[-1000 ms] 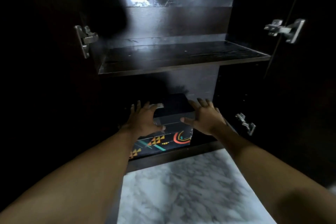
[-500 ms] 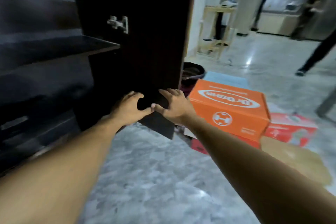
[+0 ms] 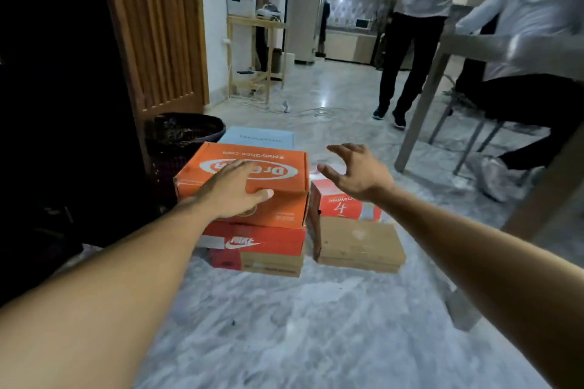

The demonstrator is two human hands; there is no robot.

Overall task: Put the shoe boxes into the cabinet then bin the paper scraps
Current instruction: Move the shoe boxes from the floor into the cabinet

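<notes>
1. two bare hands reach out over a cluster of shoe boxes on the marble floor (image 3: pixel 316 325).
2. the left grip (image 3: pixel 234 189) lies flat on the lid of the orange box (image 3: pixel 284 208). its fingers run nearly straight across the top and the thumb sits at the front edge, so it rests on the box rather than clasping it.
3. the right grip (image 3: pixel 357 174) hovers in the air above the red box marked 4 (image 3: pixel 344 208). its fingers are spread wide and lightly curved, holding nothing and touching nothing.
4. the orange box sits on top of a red nike box (image 3: pixel 268 241), which rests on the floor.
5. a pale blue box (image 3: pixel 256 137) lies just behind the orange one.
6. a brown box (image 3: pixel 360 243) lies flat just right of the nike box. the red box marked 4 is either behind it or on it, i cannot tell which.
7. a dark bin (image 3: pixel 183 133) stands left of the stack, beside the dark cabinet (image 3: pixel 63 104).
8. two people are in the background, well apart from the boxes.
</notes>
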